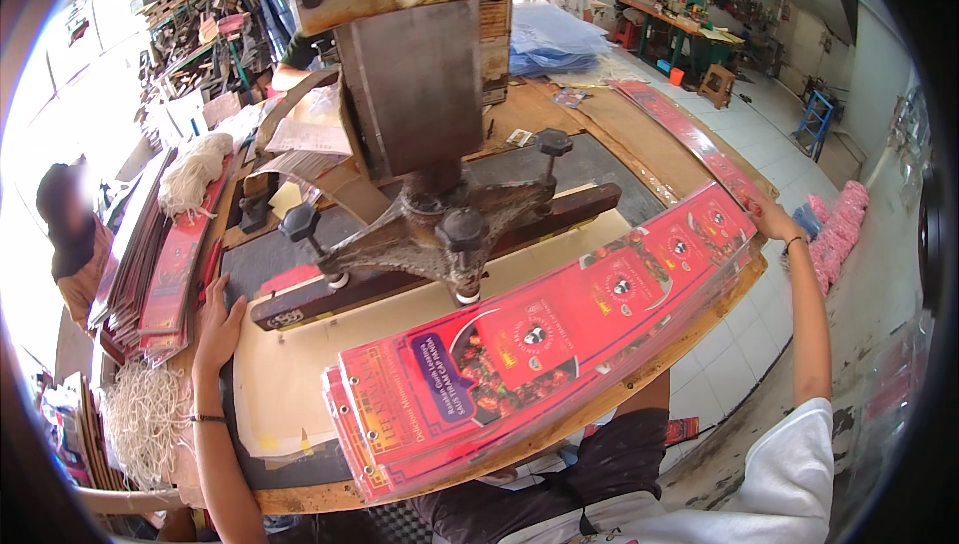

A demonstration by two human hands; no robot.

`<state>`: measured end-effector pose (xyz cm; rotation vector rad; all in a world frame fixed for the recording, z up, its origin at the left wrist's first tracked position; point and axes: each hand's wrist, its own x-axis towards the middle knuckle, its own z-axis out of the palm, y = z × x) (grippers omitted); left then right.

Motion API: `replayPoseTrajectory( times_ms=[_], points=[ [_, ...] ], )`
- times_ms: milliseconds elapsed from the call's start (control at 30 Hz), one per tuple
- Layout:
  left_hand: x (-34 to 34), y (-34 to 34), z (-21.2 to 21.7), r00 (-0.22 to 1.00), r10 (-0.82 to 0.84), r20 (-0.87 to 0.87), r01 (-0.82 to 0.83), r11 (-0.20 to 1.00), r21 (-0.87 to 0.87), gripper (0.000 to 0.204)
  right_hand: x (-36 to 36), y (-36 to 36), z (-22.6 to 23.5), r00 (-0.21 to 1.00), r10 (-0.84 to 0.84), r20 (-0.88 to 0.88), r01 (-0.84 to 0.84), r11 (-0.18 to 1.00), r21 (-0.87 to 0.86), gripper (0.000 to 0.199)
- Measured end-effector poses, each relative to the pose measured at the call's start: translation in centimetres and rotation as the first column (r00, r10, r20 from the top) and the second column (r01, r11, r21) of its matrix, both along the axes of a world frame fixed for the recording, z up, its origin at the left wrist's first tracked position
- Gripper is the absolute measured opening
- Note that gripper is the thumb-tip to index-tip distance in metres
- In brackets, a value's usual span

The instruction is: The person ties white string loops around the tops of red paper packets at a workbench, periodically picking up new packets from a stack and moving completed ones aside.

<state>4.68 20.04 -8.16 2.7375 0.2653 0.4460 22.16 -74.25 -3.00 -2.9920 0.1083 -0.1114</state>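
one left hand [221, 326] open, one right hand [774, 220] by red stack [644, 296], grip unclear

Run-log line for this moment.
left hand: open, beside press bar | right hand: at right end of red stack | stack: near side of bar

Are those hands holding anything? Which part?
The right hand is at the right end of the red stack; its grip can't be told. The left hand seems empty.
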Motion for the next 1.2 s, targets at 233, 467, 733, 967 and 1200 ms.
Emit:
replayPoseTrajectory(
  times_ms=[233,467,733,967,1200],
  points=[
    [0.8,-1.4,0.1,1.000,0.000,-0.014,0.000,1.000,-0.030,0.060,2.6,-2.8,6.8,0.820,0.111,0.561,-0.224,0.965,0.137,0.030],
    [1.3,-1.6,-0.4,1.000,-0.009,-0.004,0.009,0.998,-0.056,0.063,-16.3,33.6,18.2,0.248,0.911,0.330,-0.930,0.319,-0.181,0.009],
    [-1.0,-1.1,2.5,0.998,-0.060,-0.019,0.061,0.996,0.072,0.044,-23.5,53.8,12.3,-0.617,0.784,-0.070,-0.776,-0.621,-0.114,0.018],
    [-8.8,0.7,12.0,0.948,0.241,-0.209,-0.216,0.967,0.136,0.019,-21.4,57.9,6.5,-0.735,0.631,0.249,-0.651,-0.759,0.001,0.014],
    [-10.9,1.9,12.8,0.614,0.496,-0.614,-0.648,0.761,-0.032,0.030,-20.9,58.1,3.5,-0.671,0.685,0.283,-0.675,-0.723,0.150,0.015]
  ],
)
